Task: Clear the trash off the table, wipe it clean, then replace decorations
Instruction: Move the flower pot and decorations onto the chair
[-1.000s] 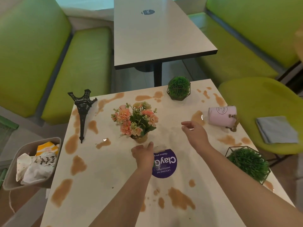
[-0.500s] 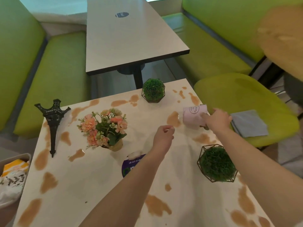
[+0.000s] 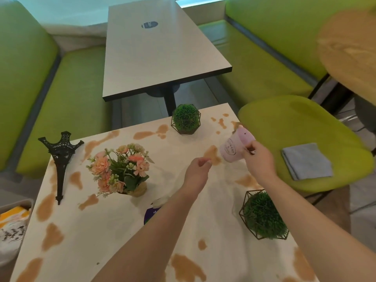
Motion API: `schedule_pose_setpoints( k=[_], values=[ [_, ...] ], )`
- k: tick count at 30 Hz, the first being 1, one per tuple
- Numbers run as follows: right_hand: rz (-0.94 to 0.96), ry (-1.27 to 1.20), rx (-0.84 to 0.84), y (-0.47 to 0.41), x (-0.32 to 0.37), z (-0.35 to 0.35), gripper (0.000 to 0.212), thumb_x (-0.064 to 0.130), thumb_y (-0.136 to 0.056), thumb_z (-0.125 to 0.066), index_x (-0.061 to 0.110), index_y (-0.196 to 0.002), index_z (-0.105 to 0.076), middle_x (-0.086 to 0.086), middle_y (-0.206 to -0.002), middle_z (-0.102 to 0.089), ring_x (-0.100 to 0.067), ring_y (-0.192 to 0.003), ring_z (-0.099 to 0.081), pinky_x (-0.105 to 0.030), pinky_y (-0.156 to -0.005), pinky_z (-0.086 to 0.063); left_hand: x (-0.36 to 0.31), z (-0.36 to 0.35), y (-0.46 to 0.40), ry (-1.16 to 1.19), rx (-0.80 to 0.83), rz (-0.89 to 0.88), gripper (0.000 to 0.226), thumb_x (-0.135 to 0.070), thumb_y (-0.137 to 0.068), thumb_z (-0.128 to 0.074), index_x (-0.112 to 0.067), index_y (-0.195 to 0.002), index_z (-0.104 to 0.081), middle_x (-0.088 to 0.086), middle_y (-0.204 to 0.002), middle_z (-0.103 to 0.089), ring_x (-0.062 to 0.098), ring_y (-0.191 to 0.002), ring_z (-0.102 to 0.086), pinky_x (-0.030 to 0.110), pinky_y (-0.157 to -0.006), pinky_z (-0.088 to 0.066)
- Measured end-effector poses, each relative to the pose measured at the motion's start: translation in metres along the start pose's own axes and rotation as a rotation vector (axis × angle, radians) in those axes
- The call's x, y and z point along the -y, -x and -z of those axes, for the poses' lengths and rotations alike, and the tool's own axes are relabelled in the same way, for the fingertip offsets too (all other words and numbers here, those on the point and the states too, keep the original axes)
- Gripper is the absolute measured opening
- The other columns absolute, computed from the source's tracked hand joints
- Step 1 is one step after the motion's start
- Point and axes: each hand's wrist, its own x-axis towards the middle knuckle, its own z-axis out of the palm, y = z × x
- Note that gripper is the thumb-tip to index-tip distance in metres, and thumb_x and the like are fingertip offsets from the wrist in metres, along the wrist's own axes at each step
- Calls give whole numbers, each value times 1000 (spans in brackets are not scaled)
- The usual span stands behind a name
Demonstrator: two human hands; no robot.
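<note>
The white table is blotched with several brown spills. My right hand grips a pink cup by its side and holds it tilted just above the table's right edge. My left hand hovers over the table's middle with its fingers loosely curled, holding nothing. Decorations on the table are a pot of pink flowers, a black Eiffel Tower model lying flat, a small grass ball at the far edge and a larger one near my right forearm.
A grey folded cloth lies on the green chair to the right. A bin with crumpled wrappers stands at the left. A purple sticker peeks from under my left arm. Another table stands beyond.
My right hand reached to the pink cup lying on its side, took hold of it and lifted it off the table. My left hand moved from near the flowers toward the middle.
</note>
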Motion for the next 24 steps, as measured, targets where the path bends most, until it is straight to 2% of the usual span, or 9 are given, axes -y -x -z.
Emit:
schedule_pose_setpoints(
  k=[4, 7, 8, 10, 11, 13, 16, 20, 24],
  values=[
    [275, 56, 43, 34, 17, -6, 24, 18, -92, -64, 24, -74, -50, 12, -76, -47, -8, -71, -43, -20, -55, -30, -5, 5, 2, 79, 0, -34, 60, -51, -92, -57, -16, -140, -46, -1, -135, -52, 15, -122, -51, 42, -108, -42],
    [360, 34, 124, 53, 24, -19, 18, 19, -91, -66, 26, -78, -56, 12, -89, -47, -5, -73, -50, -26, -63, -40, -9, 12, 7, 164, 20, -44, 90, -70, -71, -67, -21, -142, -42, -3, -139, -52, 16, -123, -54, 44, -107, -44],
    [369, 10, 142, 58, 24, -24, 12, 19, -90, -67, 24, -82, -60, 12, -98, -46, -2, -77, -53, -27, -67, -43, -5, 15, 7, 184, -2, -31, 90, -68, -65, -70, -22, -138, -46, -2, -133, -57, 17, -118, -59, 44, -104, -47],
    [353, -63, 188, 70, 26, -32, 6, 19, -89, -70, 21, -85, -67, 15, -115, -40, 4, -88, -57, -24, -76, -45, 1, 22, 10, 209, -58, -4, 66, -45, -74, -72, -22, -131, -49, 1, -123, -62, 19, -110, -62, 43, -99, -51],
    [331, -110, 204, 74, 26, -36, 5, 17, -88, -71, 20, -85, -69, 15, -121, -39, 2, -95, -58, -23, -81, -46, 5, 26, 13, 230, -74, 8, 51, -29, -82, -67, -22, -129, -49, 1, -121, -62, 18, -107, -61, 41, -97, -52],
    [262, -224, 221, 82, 31, -43, 9, 13, -87, -71, 22, -88, -71, 13, -133, -36, -7, -109, -58, -26, -92, -48, 14, 33, 19, 307, -77, 51, 42, -8, -89, -57, -20, -129, -48, 2, -117, -61, 14, -101, -61, 36, -91, -55],
    [105, -405, 225, 92, 39, -48, 21, 14, -90, -65, 31, -101, -61, 10, -139, -32, -9, -110, -58, -27, -95, -49, 21, 40, 27, 414, -93, 104, 43, -3, -89, -58, -14, -129, -48, 4, -113, -60, 14, -95, -62, 36, -91, -56],
    [-13, -481, 221, 103, 41, -56, 34, 17, -93, -63, 35, -118, -49, 14, -120, -51, -9, -108, -57, -13, -77, -43, 34, 46, 39, 456, -73, 131, 48, -1, -90, -56, -10, -136, -44, 8, -119, -57, 14, -97, -61, 31, -88, -56],
    [-97, -465, 230, 109, 33, -64, 42, 16, -95, -60, 30, -132, -47, 11, -121, -55, -14, -113, -55, -22, -83, -43, 43, 48, 42, 367, -96, 200, 54, -8, -89, -60, -10, -140, -43, 7, -120, -56, 17, -102, -59, 31, -90, -55]
  ],
)
